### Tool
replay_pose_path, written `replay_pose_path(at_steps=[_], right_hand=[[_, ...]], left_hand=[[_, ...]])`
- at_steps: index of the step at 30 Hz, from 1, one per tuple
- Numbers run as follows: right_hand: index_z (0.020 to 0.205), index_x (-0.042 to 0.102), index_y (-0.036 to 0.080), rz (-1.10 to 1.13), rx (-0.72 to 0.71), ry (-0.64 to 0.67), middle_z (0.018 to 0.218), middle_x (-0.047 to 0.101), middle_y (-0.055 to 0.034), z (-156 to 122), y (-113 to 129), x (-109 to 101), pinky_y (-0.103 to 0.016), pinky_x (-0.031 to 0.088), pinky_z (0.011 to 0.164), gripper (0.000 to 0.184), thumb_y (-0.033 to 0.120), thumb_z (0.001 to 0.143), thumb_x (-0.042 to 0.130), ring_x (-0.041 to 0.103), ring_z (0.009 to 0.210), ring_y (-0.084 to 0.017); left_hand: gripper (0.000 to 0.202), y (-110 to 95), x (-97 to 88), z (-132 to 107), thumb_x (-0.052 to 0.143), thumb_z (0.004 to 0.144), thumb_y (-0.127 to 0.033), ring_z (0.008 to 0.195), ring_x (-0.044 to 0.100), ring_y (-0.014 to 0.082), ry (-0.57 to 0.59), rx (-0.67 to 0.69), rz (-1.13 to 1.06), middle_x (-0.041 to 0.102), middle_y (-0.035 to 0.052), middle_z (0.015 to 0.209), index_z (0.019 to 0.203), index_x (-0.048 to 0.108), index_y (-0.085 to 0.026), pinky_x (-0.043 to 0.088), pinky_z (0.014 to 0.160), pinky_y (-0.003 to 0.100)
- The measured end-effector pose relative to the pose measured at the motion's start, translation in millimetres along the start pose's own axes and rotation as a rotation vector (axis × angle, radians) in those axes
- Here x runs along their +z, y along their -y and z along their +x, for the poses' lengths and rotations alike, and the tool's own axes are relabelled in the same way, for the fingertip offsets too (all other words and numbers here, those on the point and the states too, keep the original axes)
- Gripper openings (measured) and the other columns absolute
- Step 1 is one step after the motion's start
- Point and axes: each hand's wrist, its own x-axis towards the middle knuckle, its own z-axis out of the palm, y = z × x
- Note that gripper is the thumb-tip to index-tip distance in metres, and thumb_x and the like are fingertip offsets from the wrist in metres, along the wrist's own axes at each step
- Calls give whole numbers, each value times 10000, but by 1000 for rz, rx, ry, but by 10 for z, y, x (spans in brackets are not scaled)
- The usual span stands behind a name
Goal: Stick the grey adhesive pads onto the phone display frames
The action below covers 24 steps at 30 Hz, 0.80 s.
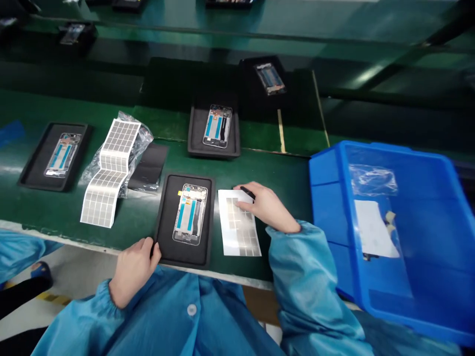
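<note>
A black tray (166, 232) lies at the near edge of the green belt with an open phone frame (190, 213) in it. My left hand (134, 267) grips the tray's near left corner, fingers closed on its rim. Right of the tray lies a white sheet of grey square stickers (239, 230). My right hand (265, 205) rests on the sheet's upper part, fingers closed round a thin black tool (247, 192). Both arms wear blue sleeves.
A long folded strip of grey stickers (109, 170) lies on a clear plastic bag to the left. More black trays with phone frames sit at the left (35, 165), behind (196, 136) and further back (248, 81). A blue bin (334, 198) with paper scraps stands at the right.
</note>
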Motion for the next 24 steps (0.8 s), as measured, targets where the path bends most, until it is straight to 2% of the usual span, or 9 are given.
replay_pose_path(at_steps=[3,5,8,11,13,15,18,21,24], right_hand=[[1091,706,210,24,-51,-293,1193,645,-107,-162,96,-6,-378,477,955,258,280,851,640,625,1092,-263],[990,712,200,122,-56,-496,1105,658,-100,-302,93,-25,-368,484,931,215,308,931,535,631,1042,-236],[832,701,192,313,0,-680,853,659,-55,-467,8,13,-321,500,772,296,376,964,510,632,824,-190],[743,661,184,568,125,-616,659,592,-6,-521,-110,131,-260,432,540,383,464,967,526,545,554,-128],[745,646,188,738,133,-504,683,604,3,-513,-174,210,-260,463,545,345,481,923,610,564,539,-119],[799,653,202,838,119,-414,779,642,5,-497,-221,263,-277,530,641,250,434,841,734,635,629,-133],[888,677,225,823,114,-331,877,678,5,-479,-258,295,-286,566,736,236,345,754,831,678,754,-148],[885,710,220,701,58,-310,935,714,-17,-461,-257,316,-305,572,820,196,323,763,823,690,865,-167],[887,725,219,624,56,-336,907,739,-17,-426,-236,362,-314,578,823,199,324,755,830,703,855,-172]], left_hand=[[332,7,-164,14,448,957,-451,581,595,220,-66,25,89,591,28,630,705,484,-237,286,524,327],[324,-67,-337,49,487,952,-442,587,577,200,-170,90,76,574,17,632,713,514,-225,317,541,325],[216,-424,-545,183,500,961,-308,709,591,184,-207,356,-58,611,26,749,809,606,-197,420,670,317],[187,-996,-584,447,526,950,-277,901,612,222,-131,602,-82,672,67,990,1005,672,-173,468,811,355],[362,-1343,-532,672,560,945,-360,1152,564,290,-144,656,-21,625,134,1270,1192,649,-111,450,966,416],[623,-1565,-460,890,581,928,-485,1331,443,359,-155,637,47,511,190,1447,1357,556,-34,371,1093,487],[813,-1636,-378,1130,590,898,-581,1428,330,387,-102,601,114,433,209,1522,1449,462,2,269,1169,555],[819,-1545,-356,1222,587,892,-600,1468,279,360,-61,624,113,423,185,1537,1461,458,-24,203,1200,587],[825,-1486,-375,1215,598,887,-591,1481,259,353,-57,634,99,414,172,1546,1480,436,-41,184,1205,607]])
